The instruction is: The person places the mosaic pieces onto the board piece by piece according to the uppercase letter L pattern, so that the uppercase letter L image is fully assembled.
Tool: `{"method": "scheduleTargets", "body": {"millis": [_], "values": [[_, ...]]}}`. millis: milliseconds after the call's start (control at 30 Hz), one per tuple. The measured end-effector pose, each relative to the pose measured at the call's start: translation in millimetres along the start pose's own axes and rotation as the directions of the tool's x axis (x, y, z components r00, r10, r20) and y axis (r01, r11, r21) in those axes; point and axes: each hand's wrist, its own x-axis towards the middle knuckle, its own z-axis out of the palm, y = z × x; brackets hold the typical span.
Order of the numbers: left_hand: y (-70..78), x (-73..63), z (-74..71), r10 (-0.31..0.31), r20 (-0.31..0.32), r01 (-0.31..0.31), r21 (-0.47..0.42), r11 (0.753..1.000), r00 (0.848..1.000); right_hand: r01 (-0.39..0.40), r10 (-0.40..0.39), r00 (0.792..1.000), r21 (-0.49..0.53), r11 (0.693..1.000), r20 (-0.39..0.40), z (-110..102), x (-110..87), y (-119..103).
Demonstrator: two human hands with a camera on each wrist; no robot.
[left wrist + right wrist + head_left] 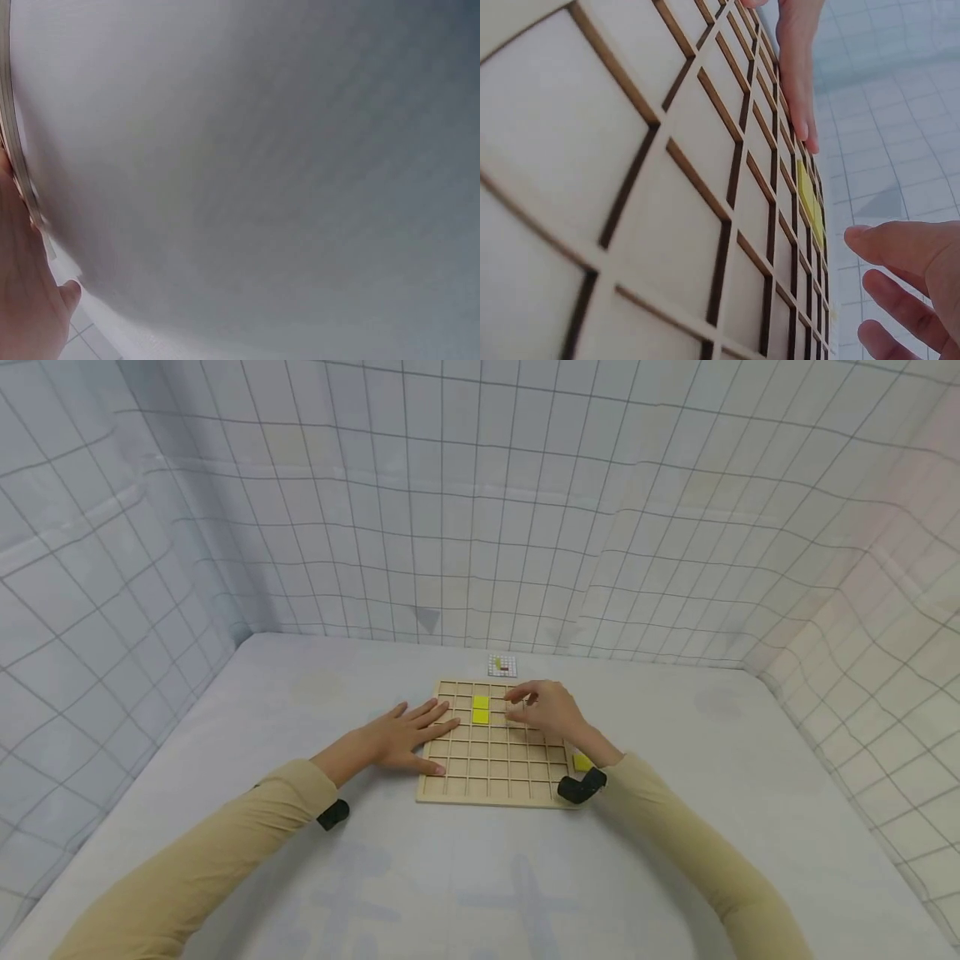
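Head: yellow tile pair (pixel 481 705) points lengthwise away.

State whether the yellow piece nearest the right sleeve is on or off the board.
Off: the head view shows the yellow piece beyond the right edge of the wooden board.

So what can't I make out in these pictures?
- Head: pattern on the small white square card, too small.
- Head: flat yellow piece beside the pale wooden gridded board, partly hidden by a black wrist-worn device.
- Left wrist: much of the left hand, cut off by the left edge.
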Motion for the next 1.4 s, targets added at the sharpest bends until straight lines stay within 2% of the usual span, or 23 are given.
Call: {"method": "scheduleTargets", "body": {"millis": [267,533,733,967,1167,1400], "values": [[2.0,-0.6,1.1,-0.004,0.003,0.004,0.001,1.000,1.000,-0.030,0.029,0.998,-0.012,0.999,-0.051,-25,-19.7,19],[1.6,-0.1,-1.0,-0.002,0.014,0.002,0.015,1.000,1.000,-0.014,0.010,0.995,-0.044,0.999,-0.095,-47,-41.3,43],[3.7,-1.5,-4.1,0.001,0.012,-0.001,0.014,1.000,1.000,-0.074,0.069,0.993,-0.049,0.996,-0.099,-57,-57.4,56],[3.0,-2.2,-3.7,0.006,0.006,-0.006,0.000,1.000,1.000,-0.230,0.225,0.972,-0.082,0.970,-0.062,-59,-74.0,63],[1.6,-1.5,-2.6,0.006,0.002,-0.006,-0.003,1.000,1.000,-0.249,0.246,0.968,-0.127,0.960,-0.044,-57,-83.3,72],[1.5,-1.4,-3.1,0.007,0.004,-0.007,0.003,1.000,1.000,-0.280,0.281,0.960,-0.131,0.951,-0.012,-54,-87.3,76]]}}
